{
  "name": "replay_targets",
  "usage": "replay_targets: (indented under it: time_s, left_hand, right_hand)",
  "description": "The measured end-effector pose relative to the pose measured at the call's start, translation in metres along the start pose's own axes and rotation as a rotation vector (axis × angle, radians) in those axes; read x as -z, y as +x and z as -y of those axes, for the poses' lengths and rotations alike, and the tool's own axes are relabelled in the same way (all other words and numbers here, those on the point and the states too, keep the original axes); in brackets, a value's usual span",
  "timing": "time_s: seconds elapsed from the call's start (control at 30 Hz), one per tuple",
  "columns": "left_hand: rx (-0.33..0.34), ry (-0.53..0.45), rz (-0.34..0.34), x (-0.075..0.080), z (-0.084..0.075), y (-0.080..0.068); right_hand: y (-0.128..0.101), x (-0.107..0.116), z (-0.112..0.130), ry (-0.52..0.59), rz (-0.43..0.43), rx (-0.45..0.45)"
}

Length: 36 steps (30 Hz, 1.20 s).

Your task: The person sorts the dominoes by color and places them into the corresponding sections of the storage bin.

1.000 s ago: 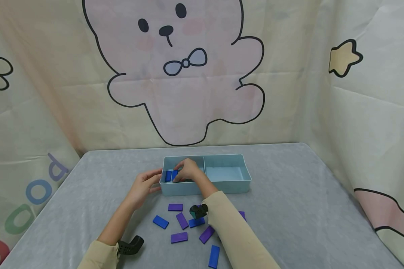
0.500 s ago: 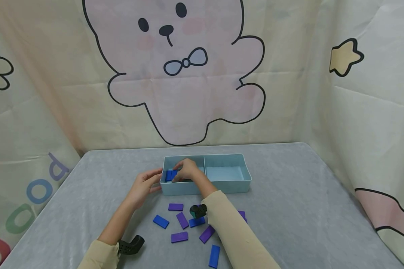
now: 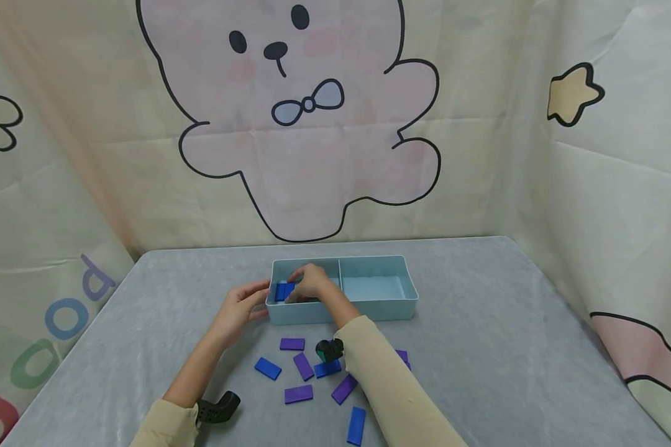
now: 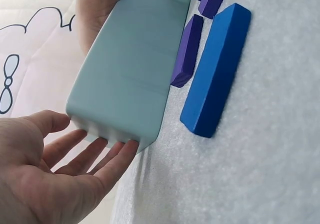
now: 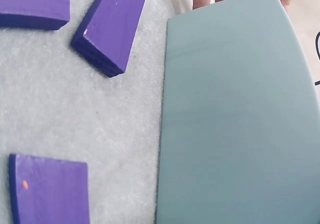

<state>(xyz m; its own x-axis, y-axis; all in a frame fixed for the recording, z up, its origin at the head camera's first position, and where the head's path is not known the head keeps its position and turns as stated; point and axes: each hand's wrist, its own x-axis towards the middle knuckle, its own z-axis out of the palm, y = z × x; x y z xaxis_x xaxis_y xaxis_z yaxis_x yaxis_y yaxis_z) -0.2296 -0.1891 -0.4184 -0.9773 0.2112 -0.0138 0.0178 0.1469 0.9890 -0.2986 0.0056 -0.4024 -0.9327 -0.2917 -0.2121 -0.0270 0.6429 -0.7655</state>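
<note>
with the left hand (image 3: 239, 308) open and flat against the end of the pale blue two-compartment plastic tray (image 3: 369, 308), the right hand (image 3: 311, 282), curled over the blue rectangular blocks (image 3: 283, 290) in its left compartment, should seat them gently on edge, side by side.

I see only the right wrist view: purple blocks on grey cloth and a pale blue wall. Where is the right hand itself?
Observer: The right hand is inside the left compartment of the blue tray, on the blue blocks there.
Operator: Is the other compartment filled?
Observer: No, the right compartment shows only its bare floor.
Operator: And the left hand?
Observer: The left hand rests with straight fingers against the tray's left end.
</note>
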Motion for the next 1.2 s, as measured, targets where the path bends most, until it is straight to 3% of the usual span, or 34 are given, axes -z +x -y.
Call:
replay_targets:
  time_s: [0.4, 0.87, 1.2]
  left_hand:
    - [0.004, 0.001, 0.003, 0.001, 0.004, 0.0]
    - [0.003, -0.007, 0.006, -0.001, 0.002, 0.0]
    - [0.002, -0.005, 0.006, 0.0, 0.002, 0.001]
  right_hand:
    - [0.0, 0.002, -0.003, 0.023, 0.065, -0.003]
    - [-0.007, 0.008, 0.001, 0.063, 0.115, 0.057]
    - [-0.018, 0.016, 0.009, 0.141, 0.147, 0.047]
